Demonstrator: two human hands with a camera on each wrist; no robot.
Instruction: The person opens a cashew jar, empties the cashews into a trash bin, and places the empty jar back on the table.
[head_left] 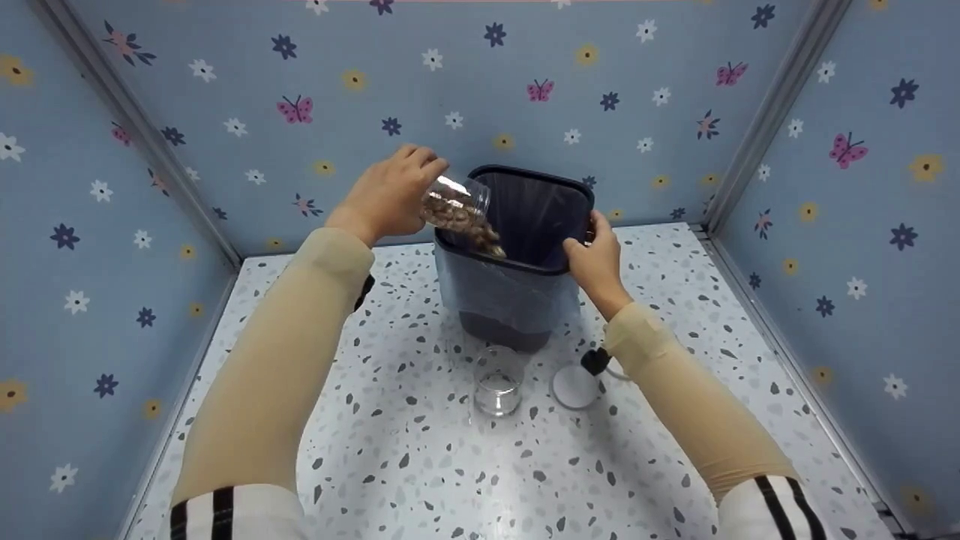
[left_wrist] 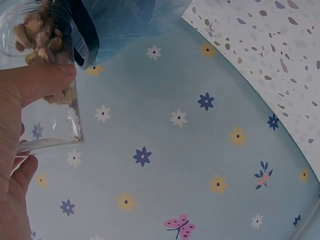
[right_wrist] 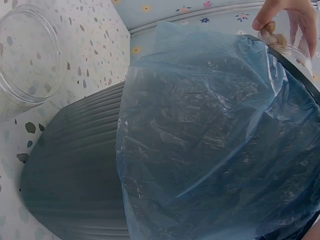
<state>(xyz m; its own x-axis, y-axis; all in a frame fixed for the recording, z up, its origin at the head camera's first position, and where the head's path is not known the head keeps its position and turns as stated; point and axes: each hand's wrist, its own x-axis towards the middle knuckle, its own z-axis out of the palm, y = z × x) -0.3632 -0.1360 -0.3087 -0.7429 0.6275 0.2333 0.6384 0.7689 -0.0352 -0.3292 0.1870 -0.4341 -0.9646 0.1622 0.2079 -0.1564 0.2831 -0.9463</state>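
Note:
My left hand grips a clear jar tilted on its side, its mouth over the left rim of a dark bin. Small brown pieces, which look like shelled or unshelled nuts, lie in the jar and spill from its mouth into the bin. The bin has a thin bluish plastic liner folded down over its outside. On the bin's right side, my right hand pinches the rim, with its thumb inside and fingers outside. The bottom of the bin's inside is hidden.
In front of the bin stands a second clear jar, without a lid. A white round lid lies to its right, with another pale round edge partly hidden by my right wrist. Flowered panels enclose the speckled tabletop.

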